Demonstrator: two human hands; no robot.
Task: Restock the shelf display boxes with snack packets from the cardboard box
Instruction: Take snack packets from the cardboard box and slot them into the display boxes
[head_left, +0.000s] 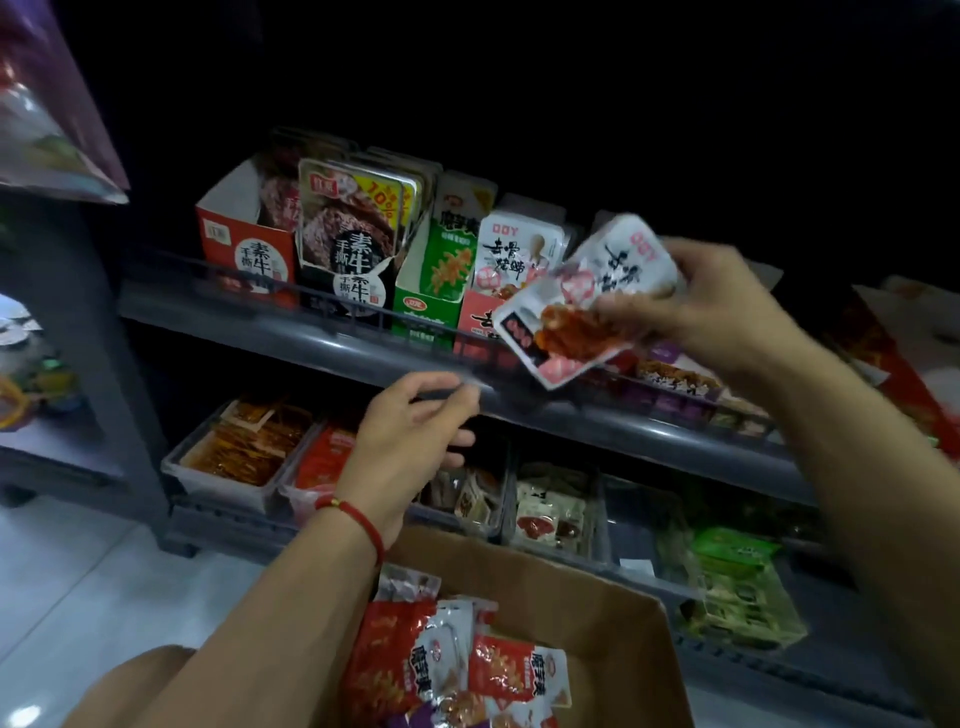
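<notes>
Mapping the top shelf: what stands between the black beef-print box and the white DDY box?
The head view shows a green display box standing between them.

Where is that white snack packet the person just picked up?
The white snack packet is pinched in the right hand, right of centre in the head view, just in front of the matching white display box on the upper shelf.

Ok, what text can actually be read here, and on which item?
"DDY": white display box on the upper shelf, and again on the white packet the right hand holds.
"10%": yellow corner of the front beef-print packet.
"素牛" in large characters: same packet and the red display box.
Green box and cardboard box packets: too blurred.
</notes>
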